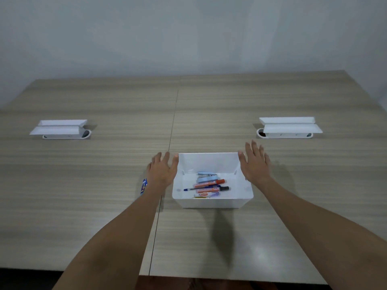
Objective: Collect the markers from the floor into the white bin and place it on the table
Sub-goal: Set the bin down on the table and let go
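Both forearms reach out over the wood-grain counter (pixel 104 185), the left hand (pixel 162 170) and right hand (pixel 254 164) spread flat with fingers released, one on either side of the white bin (pixel 211 200). It stands on the counter with the markers (pixel 209 186) piled inside; a blue packet (pixel 144 186) lies beside the left wrist.
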Action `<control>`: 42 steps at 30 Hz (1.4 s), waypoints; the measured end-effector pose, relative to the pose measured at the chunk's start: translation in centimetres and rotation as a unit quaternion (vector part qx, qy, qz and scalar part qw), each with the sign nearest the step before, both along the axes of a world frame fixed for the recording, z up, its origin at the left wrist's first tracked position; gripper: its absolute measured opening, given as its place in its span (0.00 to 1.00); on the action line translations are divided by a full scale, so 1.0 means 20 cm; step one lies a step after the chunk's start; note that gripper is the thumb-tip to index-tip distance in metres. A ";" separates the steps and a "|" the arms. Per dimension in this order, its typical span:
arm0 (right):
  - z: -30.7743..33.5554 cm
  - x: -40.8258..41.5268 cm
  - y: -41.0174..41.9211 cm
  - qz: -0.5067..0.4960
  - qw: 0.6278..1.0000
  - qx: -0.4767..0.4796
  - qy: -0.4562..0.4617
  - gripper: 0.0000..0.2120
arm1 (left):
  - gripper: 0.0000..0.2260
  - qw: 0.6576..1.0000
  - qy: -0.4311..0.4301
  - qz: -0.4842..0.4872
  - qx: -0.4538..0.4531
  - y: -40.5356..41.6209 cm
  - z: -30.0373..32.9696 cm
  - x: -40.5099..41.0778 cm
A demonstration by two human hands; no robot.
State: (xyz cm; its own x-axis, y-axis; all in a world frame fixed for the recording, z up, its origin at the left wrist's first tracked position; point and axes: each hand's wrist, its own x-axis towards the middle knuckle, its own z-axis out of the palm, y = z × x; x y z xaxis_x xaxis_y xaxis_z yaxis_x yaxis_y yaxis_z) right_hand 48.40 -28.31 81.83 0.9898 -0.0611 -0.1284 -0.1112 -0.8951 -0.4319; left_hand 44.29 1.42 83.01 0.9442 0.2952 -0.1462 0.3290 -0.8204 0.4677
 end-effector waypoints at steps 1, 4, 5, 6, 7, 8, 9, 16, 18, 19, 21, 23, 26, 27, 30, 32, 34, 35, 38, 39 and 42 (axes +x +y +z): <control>0.02 0.01 0.02 0.014 1.000 -0.012 -0.006 0.29 | 0.29 1.000 -0.008 -0.004 0.019 0.03 0.02 0.00; 0.09 0.03 0.15 0.067 0.996 -0.049 -0.036 0.28 | 0.30 0.998 -0.014 -0.009 0.056 0.16 0.06 -0.01; 0.11 0.04 0.20 0.083 0.994 -0.056 -0.046 0.28 | 0.30 0.998 -0.012 -0.010 0.062 0.20 0.08 -0.02; 0.12 0.05 0.26 0.097 0.992 -0.058 -0.049 0.28 | 0.30 0.998 -0.015 -0.008 0.069 0.25 0.10 -0.03; 0.14 0.06 0.32 0.111 0.991 -0.061 -0.047 0.28 | 0.30 0.997 -0.021 -0.004 0.076 0.30 0.11 -0.03; 0.14 0.06 0.38 0.127 0.989 -0.062 -0.046 0.28 | 0.30 0.996 -0.025 0.005 0.080 0.35 0.12 -0.04; 0.15 0.07 0.46 0.144 0.986 -0.064 -0.044 0.28 | 0.29 0.996 -0.029 0.016 0.082 0.41 0.13 -0.06; 0.12 0.07 1.03 0.247 0.966 -0.065 -0.038 0.28 | 0.29 0.993 -0.014 0.087 0.075 0.76 0.11 -0.17; 0.09 0.02 1.19 0.282 0.957 -0.058 -0.040 0.28 | 0.27 0.994 0.002 0.095 0.051 0.82 0.06 -0.20; 0.07 -0.02 1.28 0.296 0.953 -0.049 -0.033 0.28 | 0.26 0.995 0.014 0.093 0.030 0.85 0.02 -0.21; 0.00 -0.07 1.42 0.308 0.951 -0.034 -0.013 0.26 | 0.25 0.995 0.033 0.089 -0.024 0.88 -0.06 -0.24; -0.11 -0.11 1.53 0.303 0.952 -0.028 0.027 0.25 | 0.24 0.992 0.040 0.094 -0.074 0.90 -0.14 -0.26; -0.26 -0.17 1.59 0.273 0.957 -0.023 0.097 0.24 | 0.23 0.983 0.065 0.105 -0.138 0.87 -0.26 -0.29; -0.30 -0.19 1.59 0.246 0.962 -0.010 0.118 0.23 | 0.23 0.979 0.077 0.108 -0.155 0.86 -0.31 -0.29; -0.40 -0.26 1.59 0.161 0.972 0.065 0.158 0.21 | 0.20 0.970 0.103 0.105 -0.193 0.81 -0.43 -0.31; -0.45 -0.29 1.59 0.117 0.969 0.120 0.180 0.19 | 0.17 0.964 0.109 0.094 -0.223 0.76 -0.48 -0.31; -0.48 -0.32 1.60 0.069 0.961 0.179 0.198 0.19 | 0.17 0.955 0.108 0.090 -0.259 0.72 -0.51 -0.32; -0.48 -0.33 1.60 0.054 0.956 0.201 0.205 0.19 | 0.17 0.950 0.100 0.096 -0.280 0.70 -0.51 -0.33; -0.51 -0.34 1.60 0.041 0.939 0.257 0.226 0.14 | 0.16 0.934 0.075 0.113 -0.329 0.70 -0.51 -0.36; -0.52 -0.34 1.59 0.047 0.935 0.270 0.225 0.12 | 0.15 0.931 0.072 0.113 -0.338 0.71 -0.51 -0.37; -0.45 -0.38 1.58 0.059 0.919 0.329 0.207 0.11 | 0.15 0.923 0.048 0.119 -0.363 0.73 -0.46 -0.41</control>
